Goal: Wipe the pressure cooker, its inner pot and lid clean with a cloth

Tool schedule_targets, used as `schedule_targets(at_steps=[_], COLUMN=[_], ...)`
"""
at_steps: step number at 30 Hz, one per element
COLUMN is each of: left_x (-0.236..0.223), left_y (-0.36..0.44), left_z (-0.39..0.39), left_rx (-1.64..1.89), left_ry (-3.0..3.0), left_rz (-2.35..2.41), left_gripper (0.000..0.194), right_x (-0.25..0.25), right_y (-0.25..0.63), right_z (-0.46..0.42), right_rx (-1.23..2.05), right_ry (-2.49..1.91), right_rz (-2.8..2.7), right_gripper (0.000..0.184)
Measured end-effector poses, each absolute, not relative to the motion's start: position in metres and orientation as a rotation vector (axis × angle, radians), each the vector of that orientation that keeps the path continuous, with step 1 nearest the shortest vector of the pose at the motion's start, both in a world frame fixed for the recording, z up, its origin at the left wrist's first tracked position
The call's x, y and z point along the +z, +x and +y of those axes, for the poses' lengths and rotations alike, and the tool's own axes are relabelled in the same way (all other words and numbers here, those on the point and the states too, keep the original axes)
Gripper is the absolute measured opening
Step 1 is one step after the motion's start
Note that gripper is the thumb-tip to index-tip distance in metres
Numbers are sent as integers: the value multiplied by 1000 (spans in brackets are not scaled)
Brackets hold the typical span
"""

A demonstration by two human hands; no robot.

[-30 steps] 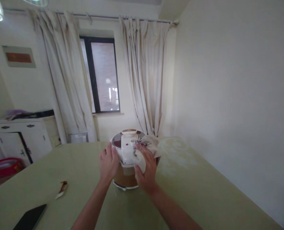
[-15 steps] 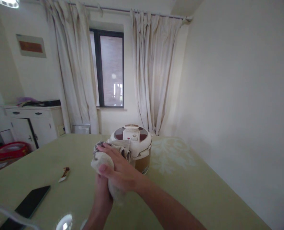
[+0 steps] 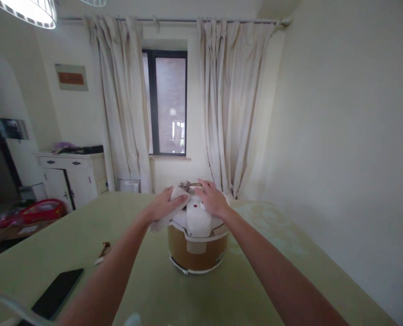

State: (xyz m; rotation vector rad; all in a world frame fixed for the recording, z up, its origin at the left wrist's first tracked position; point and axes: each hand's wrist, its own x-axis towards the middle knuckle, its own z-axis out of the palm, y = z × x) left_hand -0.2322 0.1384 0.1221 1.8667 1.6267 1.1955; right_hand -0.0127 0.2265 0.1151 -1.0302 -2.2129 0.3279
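A white and tan rice cooker [image 3: 197,253] stands upright on the pale green table, its latch side facing me. My left hand [image 3: 164,206] is closed around a whitish cloth [image 3: 179,195], which bunches against the left of the lid and hangs down below the palm. On the upper right of the lid lies my right hand [image 3: 212,197], its fingers curled over the top by the brown handle piece [image 3: 196,184]. Part of the lid and handle is hidden beneath both hands.
A dark phone [image 3: 57,292] lies at the table's left, with a pale cable [image 3: 14,304] across it. A small brown and white scrap [image 3: 103,251] sits beyond my left forearm. A wall borders the right. Red basket [image 3: 45,210] and white cabinet [image 3: 70,174] stand at far left.
My hands, together on the bunched cloth before, are now apart, the right one on the lid. The cooker has turned its front toward me and looks nearer. The view has shifted left.
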Motion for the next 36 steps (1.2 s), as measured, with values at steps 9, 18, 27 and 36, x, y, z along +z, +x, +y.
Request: schedule_targets(at_steps=[9,18,27,36], left_x=[119,36,151,63], left_y=[-230,-166,-212,-157], left_z=[138,43,157,71], left_rx=[1187,1316,665,1366], left_ry=[1975,2279,2165,2747], left_rz=[1807,2274,2145,1878], left_gripper=[75,72,73,57], right_x=[119,121,124,117], right_y=[-11,-11,-9,-12], right_z=[224,222,226,239], right_rx=[380,408,601,607], right_ry=[-1075,-1103,-1069,-1030], right_rz=[-2178,-2195,-2112,-2052], right_gripper=[59,65,56,49])
